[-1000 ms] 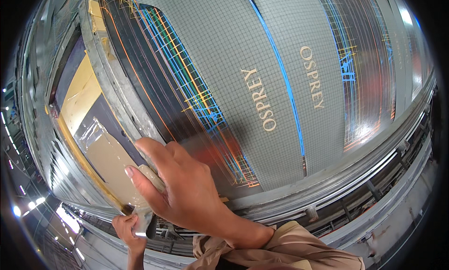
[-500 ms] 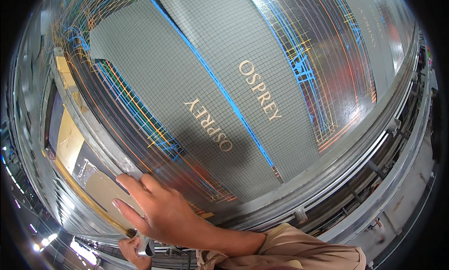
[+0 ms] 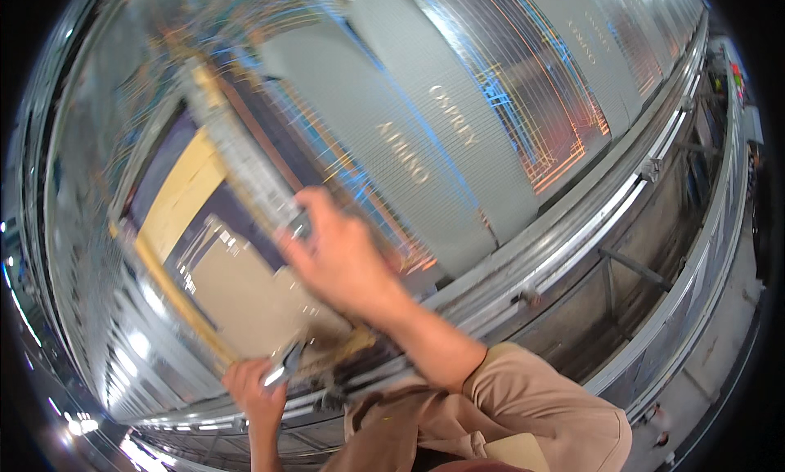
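A screen-printing frame [image 3: 257, 173] with metal bars, tape-covered edges and a beige-and-dark mesh area [image 3: 233, 288] lies slanted at the left. My right hand [image 3: 339, 255] grips its right-hand bar, thumb and fingers bent round it; motion smears the fingertips. At the near left corner my left hand [image 3: 256, 388] is closed round the frame's edge, beside a shiny metal piece [image 3: 280, 374]. How that piece joins the frame is hard to make out. Just right of the frame, grey printed panels [image 3: 360, 112] with pale lettering lie on the long table.
Blue, orange and yellow lines [image 3: 499, 104] cross the dark strips between panels. A metal rail [image 3: 589, 243] with small stops [image 3: 527, 298] follows the near table edge. Beyond it are a metal beam framework [image 3: 638, 271] and floor [image 3: 728, 349]. Bright lamps [image 3: 82, 427] show at lower left.
The view has shifted, and the frame appears higher and further right, showing more of its mesh. My right hand has moved up and right, its fingers now bent round the bar.
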`<state>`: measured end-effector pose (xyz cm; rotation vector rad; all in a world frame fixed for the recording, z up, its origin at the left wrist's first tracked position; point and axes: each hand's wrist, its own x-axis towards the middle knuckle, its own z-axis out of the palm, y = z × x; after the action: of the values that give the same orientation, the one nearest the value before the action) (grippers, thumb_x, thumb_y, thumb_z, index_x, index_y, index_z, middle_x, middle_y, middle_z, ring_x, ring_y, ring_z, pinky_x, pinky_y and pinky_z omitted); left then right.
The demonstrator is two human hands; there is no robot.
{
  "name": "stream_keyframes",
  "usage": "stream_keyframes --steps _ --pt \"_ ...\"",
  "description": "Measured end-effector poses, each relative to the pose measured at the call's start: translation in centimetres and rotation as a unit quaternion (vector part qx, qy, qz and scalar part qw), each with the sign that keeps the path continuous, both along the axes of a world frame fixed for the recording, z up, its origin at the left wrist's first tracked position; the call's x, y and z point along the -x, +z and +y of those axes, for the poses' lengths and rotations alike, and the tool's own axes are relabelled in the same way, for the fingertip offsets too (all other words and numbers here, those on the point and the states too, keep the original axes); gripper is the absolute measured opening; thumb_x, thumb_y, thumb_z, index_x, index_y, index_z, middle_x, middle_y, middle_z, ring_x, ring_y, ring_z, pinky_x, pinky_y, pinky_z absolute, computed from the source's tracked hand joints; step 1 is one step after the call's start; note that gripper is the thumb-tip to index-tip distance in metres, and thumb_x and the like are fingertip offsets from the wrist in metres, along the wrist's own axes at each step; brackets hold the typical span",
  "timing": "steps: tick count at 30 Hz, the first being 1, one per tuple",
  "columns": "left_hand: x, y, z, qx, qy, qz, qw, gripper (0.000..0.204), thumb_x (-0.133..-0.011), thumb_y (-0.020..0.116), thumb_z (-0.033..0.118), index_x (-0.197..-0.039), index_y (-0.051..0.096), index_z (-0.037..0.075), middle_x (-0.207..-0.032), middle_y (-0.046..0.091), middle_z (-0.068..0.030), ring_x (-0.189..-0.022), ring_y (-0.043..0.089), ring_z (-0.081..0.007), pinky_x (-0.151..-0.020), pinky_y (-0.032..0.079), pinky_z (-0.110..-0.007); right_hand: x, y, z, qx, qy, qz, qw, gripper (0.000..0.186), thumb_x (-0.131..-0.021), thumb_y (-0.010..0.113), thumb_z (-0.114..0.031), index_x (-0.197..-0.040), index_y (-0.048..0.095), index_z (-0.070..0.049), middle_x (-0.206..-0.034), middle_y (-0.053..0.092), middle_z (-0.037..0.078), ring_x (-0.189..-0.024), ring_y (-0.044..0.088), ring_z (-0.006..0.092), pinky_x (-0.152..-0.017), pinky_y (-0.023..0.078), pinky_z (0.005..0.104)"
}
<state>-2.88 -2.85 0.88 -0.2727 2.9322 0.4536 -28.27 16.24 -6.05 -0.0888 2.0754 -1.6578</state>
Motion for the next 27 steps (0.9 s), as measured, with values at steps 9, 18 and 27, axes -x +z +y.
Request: stream_keyframes --steps 9,18,27 --pt "-0.3 -0.8 -0.2 -0.066 -0.010 0.039 0.997 0.026 -0.067 0.079 0.011 -0.092 0.071 0.012 -0.093 0.070 -0.0047 -0.091 0.067 -0.0261 -0.086 0.045 -0.044 1.1 2.6 -0.9 -0.365 0.017 0.270 0.891 0.028 -0.097 0.067 -0.029 -0.100 0.069 -0.001 -0.101 0.072 0.023 -0.094 0.068 0.0421 -0.081 0.055 0.0484" --pt "13.2 -1.2 -10.7 0.005 -0.023 0.073 0.997 0.021 -0.076 0.080 0.030 -0.089 0.075 0.015 -0.082 0.073 -0.0090 -0.081 0.070 -0.0301 -0.083 0.049 -0.045 3.0 8.2 -11.5 -0.156 0.456 0.321 0.815 0.033 -0.083 0.078 -0.028 -0.105 0.071 -0.004 -0.104 0.073 0.019 -0.100 0.069 0.0386 -0.085 0.056 0.0473" --pt "18.6 -2.0 -14.7 0.001 -0.014 0.031 0.999 0.019 -0.077 0.080 0.029 -0.088 0.076 0.014 -0.077 0.073 -0.0099 -0.078 0.071 -0.0311 -0.086 0.051 -0.043 6.7 5.4 -17.4 -0.290 0.484 0.282 0.776 0.023 -0.080 0.079 -0.017 -0.097 0.071 -0.003 -0.091 0.074 0.021 -0.088 0.072 0.0390 -0.077 0.058 0.0475"
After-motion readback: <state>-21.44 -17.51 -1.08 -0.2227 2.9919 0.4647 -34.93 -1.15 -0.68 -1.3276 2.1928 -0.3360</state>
